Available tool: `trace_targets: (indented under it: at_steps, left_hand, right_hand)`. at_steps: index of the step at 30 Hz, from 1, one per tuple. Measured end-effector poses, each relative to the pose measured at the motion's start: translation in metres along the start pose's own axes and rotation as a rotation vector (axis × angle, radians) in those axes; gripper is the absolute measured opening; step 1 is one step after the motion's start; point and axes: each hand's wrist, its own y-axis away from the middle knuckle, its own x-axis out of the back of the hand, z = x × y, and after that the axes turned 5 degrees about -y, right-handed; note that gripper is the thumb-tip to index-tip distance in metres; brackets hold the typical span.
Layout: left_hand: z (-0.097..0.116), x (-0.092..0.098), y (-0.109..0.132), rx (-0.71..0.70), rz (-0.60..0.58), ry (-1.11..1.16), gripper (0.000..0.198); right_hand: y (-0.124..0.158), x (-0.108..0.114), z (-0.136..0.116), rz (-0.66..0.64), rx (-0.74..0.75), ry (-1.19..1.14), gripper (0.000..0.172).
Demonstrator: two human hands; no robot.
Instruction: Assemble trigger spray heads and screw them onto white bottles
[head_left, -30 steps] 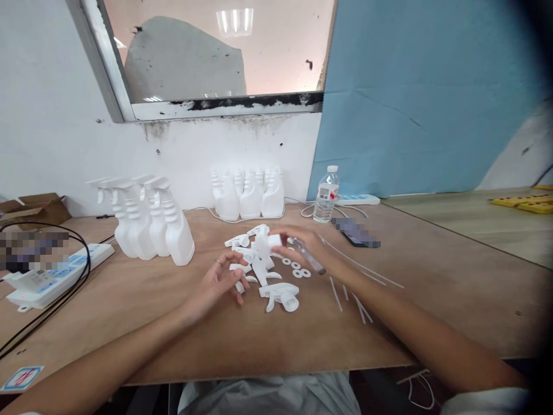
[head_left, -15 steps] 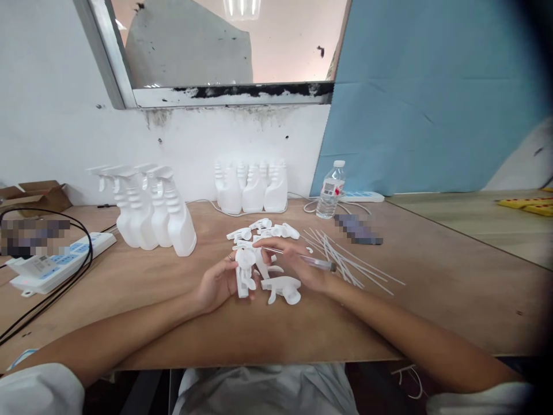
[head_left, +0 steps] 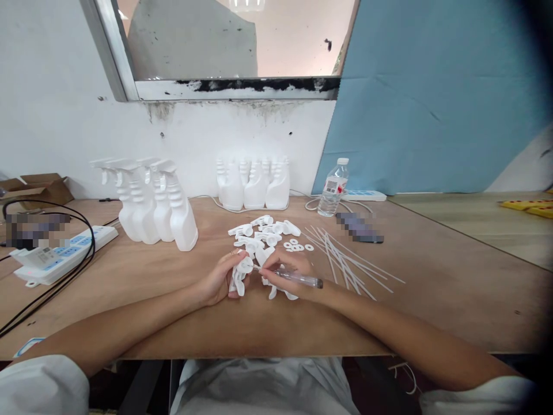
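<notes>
My left hand (head_left: 222, 279) is closed around a white trigger spray head (head_left: 238, 282), its round collar facing up and toward the right. Pinched in my right hand (head_left: 291, 270) is a thin screwdriver (head_left: 302, 279) with a clear handle. Its tip is at the collar's opening; whether it touches the inside I cannot tell. Under my right hand lies another spray head (head_left: 272, 291), partly hidden. Just beyond the hands is a pile of several white spray heads (head_left: 261, 230). Several flat white washers (head_left: 294, 246) lie to the right of the pile.
Thin white tubes (head_left: 341, 262) lie right of my hand, with a phone (head_left: 359, 227) and water bottle (head_left: 332, 187) behind. Spray bottles with heads (head_left: 184, 222) stand left; headless bottles (head_left: 254, 187) stand by the wall. A power strip (head_left: 71, 253) and black cables are far left.
My right hand has drawn back and down, bringing the screwdriver tip to the collar of the spray head in my left hand. The washers it covered now show.
</notes>
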Motion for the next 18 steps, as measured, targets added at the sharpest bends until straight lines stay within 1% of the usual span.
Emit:
trace_targets:
  at_steps: [2, 5, 8, 10, 12, 14, 16, 18]
  left_hand:
    - [-0.001, -0.001, 0.0, -0.016, 0.013, -0.004, 0.039]
    - [-0.001, -0.002, 0.0, -0.011, 0.031, -0.014, 0.039]
    - [-0.003, -0.002, 0.0, -0.006, 0.042, -0.041, 0.04]
    - [-0.004, -0.001, -0.001, -0.021, 0.037, -0.069, 0.04]
    - [-0.006, 0.0, -0.001, -0.044, 0.032, -0.101, 0.04]
    - [-0.007, 0.001, -0.001, -0.056, 0.031, -0.131, 0.04]
    - [-0.007, 0.002, 0.0, -0.052, 0.033, -0.15, 0.041]
    - [-0.007, 0.002, 0.001, -0.054, 0.045, -0.153, 0.042]
  right_hand:
    - [-0.002, 0.001, 0.001, 0.001, 0.133, 0.131, 0.008]
    - [-0.003, 0.001, 0.005, -0.034, 0.308, 0.31, 0.013]
    - [-0.003, 0.0, 0.012, -0.05, 0.451, 0.488, 0.02]
    - [-0.003, -0.001, 0.016, -0.07, 0.512, 0.589, 0.023]
    - [-0.004, -0.001, 0.019, -0.127, 0.548, 0.646, 0.026]
    - [-0.004, 0.0, 0.019, -0.165, 0.553, 0.645, 0.029]
    - [-0.005, 0.0, 0.019, -0.169, 0.514, 0.6, 0.029]
    - [-0.005, 0.0, 0.019, -0.181, 0.444, 0.521, 0.029]
